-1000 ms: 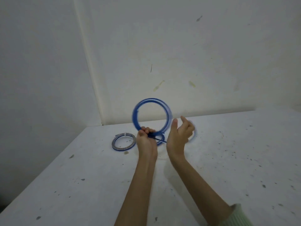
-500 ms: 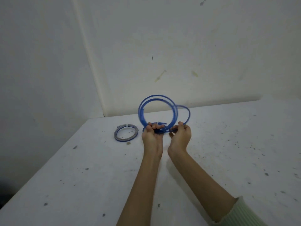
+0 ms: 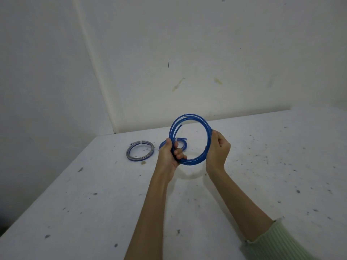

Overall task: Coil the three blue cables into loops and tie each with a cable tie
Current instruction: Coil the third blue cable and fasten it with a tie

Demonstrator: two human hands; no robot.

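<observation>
Far left on the white worktop (image 3: 262, 166), one tied coil (image 3: 140, 152) lies flat. Just beside it, a second coil (image 3: 183, 142) lies partly hidden behind the left hand (image 3: 170, 158). That hand's fingers are curled round the lower left of the held blue coil (image 3: 189, 139), raised upright above the worktop. The right hand (image 3: 217, 149) grips the coil's right side, fingers clenched round the strands.

White speckled table (image 3: 262, 184) open across its right side and near edge, two tied blue coils (image 3: 139, 152) lying near the far-left corner, wall (image 3: 206, 53) close behind, both hands (image 3: 217, 149) holding a coil above the middle
</observation>
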